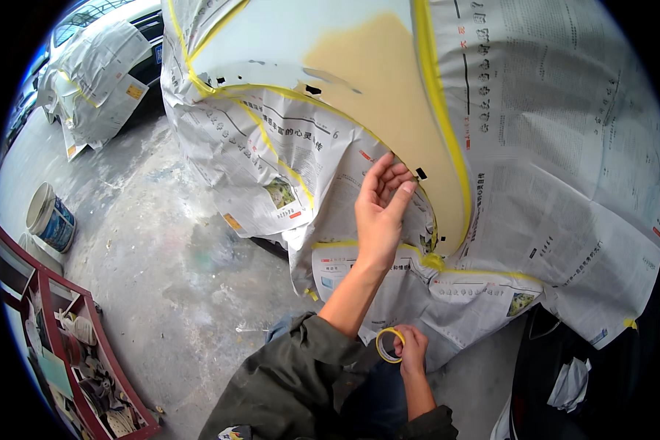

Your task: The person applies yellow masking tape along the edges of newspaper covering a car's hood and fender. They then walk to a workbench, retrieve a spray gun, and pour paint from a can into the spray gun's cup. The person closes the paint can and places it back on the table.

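My left hand is raised to the curved lower edge of a car body panel, which is pale with a large tan patch. Its fingers are loosely bent, thumb apart, and the tips touch or nearly touch the panel's edge. Nothing shows in its grasp. Lower down, my right hand grips a roll of yellow masking tape. Newspaper masking sheets hang around the panel, bordered by yellow tape. Small black marks or holes dot the panel near the edge.
A second vehicle, partly papered, stands at the far left. On the grey floor are a bucket and a red-framed rack holding shoes. At the lower right lies something black with crumpled paper on it.
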A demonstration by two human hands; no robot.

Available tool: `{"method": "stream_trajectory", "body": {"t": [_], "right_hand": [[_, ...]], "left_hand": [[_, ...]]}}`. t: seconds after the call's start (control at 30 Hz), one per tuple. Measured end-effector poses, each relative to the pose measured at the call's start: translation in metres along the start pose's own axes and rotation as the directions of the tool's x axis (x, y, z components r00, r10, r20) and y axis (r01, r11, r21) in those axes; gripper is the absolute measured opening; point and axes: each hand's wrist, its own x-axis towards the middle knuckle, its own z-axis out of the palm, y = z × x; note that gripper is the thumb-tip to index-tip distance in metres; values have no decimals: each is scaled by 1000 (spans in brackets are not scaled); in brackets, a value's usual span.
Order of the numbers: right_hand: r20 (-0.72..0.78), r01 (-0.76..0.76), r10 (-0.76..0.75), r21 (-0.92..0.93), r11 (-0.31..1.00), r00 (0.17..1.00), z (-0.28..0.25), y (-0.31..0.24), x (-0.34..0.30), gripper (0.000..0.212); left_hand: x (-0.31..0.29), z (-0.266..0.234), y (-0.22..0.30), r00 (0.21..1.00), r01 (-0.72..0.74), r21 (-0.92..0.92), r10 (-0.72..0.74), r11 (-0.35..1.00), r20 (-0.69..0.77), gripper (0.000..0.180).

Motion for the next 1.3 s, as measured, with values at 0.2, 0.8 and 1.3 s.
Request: {"method": "stream_trajectory", "body": {"t": [0.2, 0.8, 1.3], "right_hand": [[-6, -5, 6, 12, 1000, 1000, 2, 1, 2, 16], [117, -277, 292, -127, 953, 949, 83, -61, -25, 16], [242, -308, 405, -355, 883, 882, 151, -261, -129, 16]], "left_hand": [[5, -6, 7, 996, -10, 39, 13, 999, -89, 45], [44, -7, 113, 968, 149, -60, -158, 987, -196, 55], [10, 26, 199, 693, 720, 339, -648, 605, -316, 33]]}}
